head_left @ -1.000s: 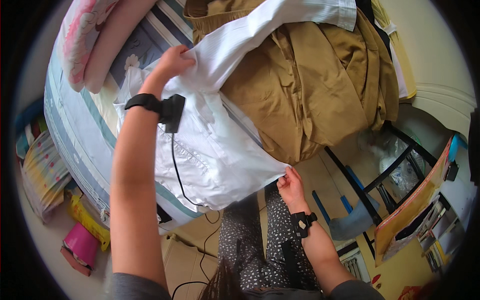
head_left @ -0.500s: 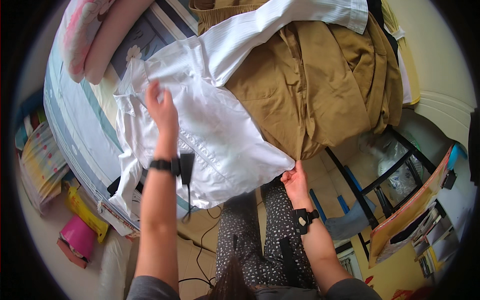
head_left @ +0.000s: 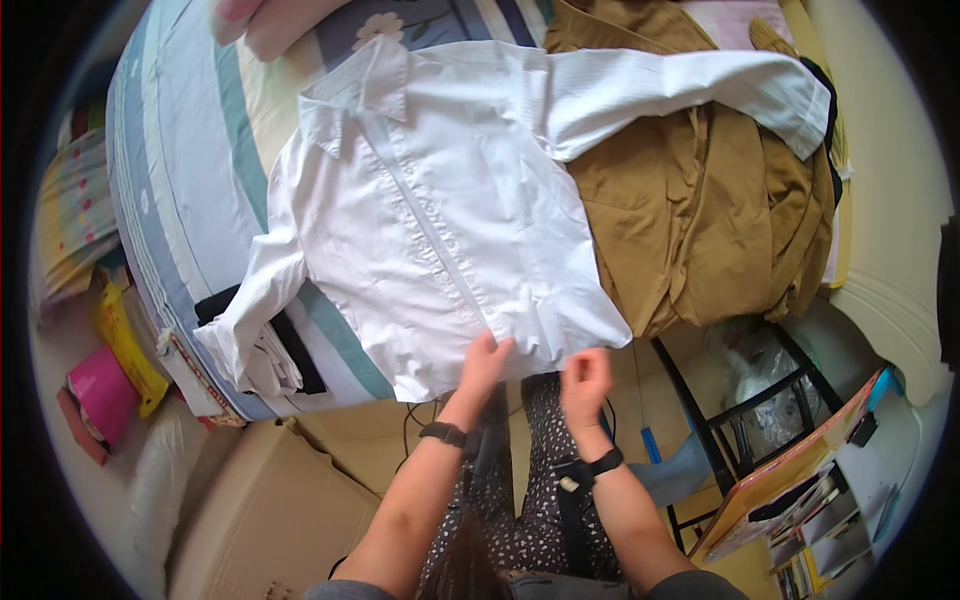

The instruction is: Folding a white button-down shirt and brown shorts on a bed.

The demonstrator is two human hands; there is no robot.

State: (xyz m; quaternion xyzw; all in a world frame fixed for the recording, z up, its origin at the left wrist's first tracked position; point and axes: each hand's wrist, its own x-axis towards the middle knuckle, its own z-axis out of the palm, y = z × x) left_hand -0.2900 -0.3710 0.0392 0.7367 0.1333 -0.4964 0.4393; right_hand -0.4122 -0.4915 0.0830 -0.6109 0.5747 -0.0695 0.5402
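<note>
Sleeves [head_left: 695, 586] are grey, wristbands [head_left: 443, 433] black — trousers [head_left: 540, 480] dark and white-speckled.

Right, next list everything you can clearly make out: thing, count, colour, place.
Shirt: 1, white, centre
Bed: 1, blue striped, beneath shirt
Brown clothing: count unclear, brown, right, partly beneath shirt
Padded bundle: 1, pink, top left
Black cloth: 1, black, left, partly beneath shirt
Dotted cloth: 1, multicoloured, far left
Packet: 1, yellow, left
Container: 1, pink, left
Box: 1, tan, lower left
Frame: 1, black, right
Bag: 1, transparent, behind frame
Trousers: 1 pair, black-and-white, lower centre
Wristbands: 2, black, one per wrist
Left hand: 1, bare, at shirt's near edge
Right hand: 1, bare, near shirt's lower right corner
</note>
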